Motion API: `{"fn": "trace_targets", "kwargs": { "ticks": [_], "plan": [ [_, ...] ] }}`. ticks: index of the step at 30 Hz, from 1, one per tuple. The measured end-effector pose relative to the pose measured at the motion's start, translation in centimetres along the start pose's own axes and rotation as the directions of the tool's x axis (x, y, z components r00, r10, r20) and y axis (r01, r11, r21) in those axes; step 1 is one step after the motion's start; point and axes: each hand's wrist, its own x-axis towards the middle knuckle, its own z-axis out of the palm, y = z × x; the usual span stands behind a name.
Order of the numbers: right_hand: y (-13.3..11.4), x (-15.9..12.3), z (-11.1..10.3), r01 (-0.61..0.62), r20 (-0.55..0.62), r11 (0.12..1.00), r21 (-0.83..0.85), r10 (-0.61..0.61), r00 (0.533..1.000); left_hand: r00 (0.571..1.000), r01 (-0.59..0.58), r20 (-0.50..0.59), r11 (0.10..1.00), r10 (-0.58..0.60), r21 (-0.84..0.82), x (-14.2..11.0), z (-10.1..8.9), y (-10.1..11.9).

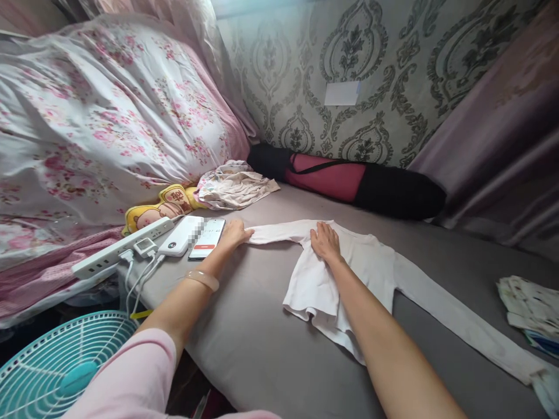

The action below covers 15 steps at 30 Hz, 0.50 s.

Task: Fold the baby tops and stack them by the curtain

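Note:
A white long-sleeved top [349, 273] lies spread on the grey bed surface [262, 326]. My left hand [234, 233] rests at the cuff end of its left sleeve, fingers closed on the cuff. My right hand [325, 240] lies flat and open on the shoulder part of the top, pressing it down. The other sleeve [463, 320] stretches out to the right. A bracelet [201, 279] sits on my left wrist.
A phone [207, 238], a white power bank [182, 235] and a power strip [122, 247] lie by the left hand. Crumpled cloth [233, 185], a floral quilt [109, 116], a black-red roll [349, 180], folded clothes [530, 305] and a teal fan [61, 364] surround the area.

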Motion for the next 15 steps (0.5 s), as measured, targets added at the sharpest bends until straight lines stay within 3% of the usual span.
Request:
{"fn": "trace_targets", "kwargs": {
  "ticks": [3, 5, 11, 15],
  "plan": [
    [-0.2, 0.0, -0.1, 0.004, 0.022, 0.999, -0.033, -0.003, 1.0, 0.995, 0.017, 0.1, 0.998, -0.01, -0.064, 0.9, -0.1, 0.1],
    [-0.3, 0.0, -0.2, -0.007, 0.049, 0.999, -0.048, 0.01, 0.999, 0.994, -0.005, 0.106, 0.996, 0.014, -0.089, 1.5, -0.5, 0.1],
    [-0.7, -0.1, -0.6, -0.033, 0.098, 0.998, -0.059, 0.039, 0.994, 0.992, -0.03, -0.122, 0.989, 0.012, -0.148, 3.5, -1.4, 0.9],
    [-0.9, -0.2, -0.7, -0.043, 0.109, 0.996, -0.073, 0.051, 0.993, 0.983, -0.019, -0.184, 0.999, 0.012, -0.04, 3.6, -0.6, 1.7]
  ]
}}
